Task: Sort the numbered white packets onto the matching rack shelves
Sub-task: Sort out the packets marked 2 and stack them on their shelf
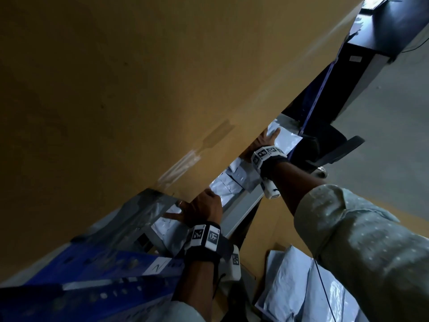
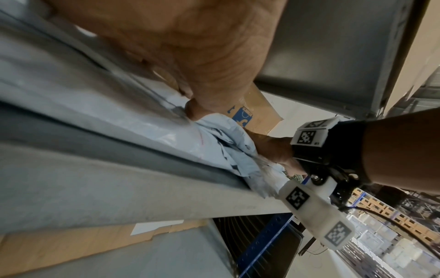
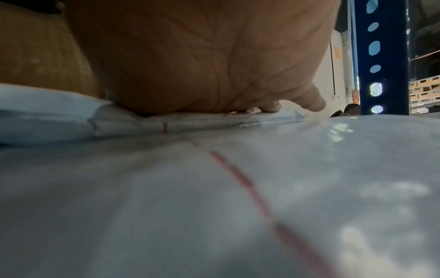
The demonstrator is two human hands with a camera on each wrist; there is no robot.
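Note:
Several white packets (image 1: 234, 182) lie in a row on a grey rack shelf (image 1: 246, 205) under a big cardboard box (image 1: 116, 89). My left hand (image 1: 202, 208) rests flat on the near packets (image 1: 162, 226), fingers spread; its palm (image 2: 190, 56) and thumb lie against the plastic (image 2: 95, 112). My right hand (image 1: 267, 140) presses palm-down on a far packet (image 1: 285, 140). In the right wrist view the palm (image 3: 202, 65) sits on a packet with a red line (image 3: 214, 188), fingers (image 3: 309, 99) straight. Neither hand grips anything.
A blue rack upright (image 1: 92, 275) at lower left carries a white label reading 2 (image 1: 160, 266). Another blue upright (image 3: 381, 56) stands past my right hand. A pile of white packets (image 1: 301, 287) lies at lower right. A dark cabinet (image 1: 383, 38) stands on the grey floor.

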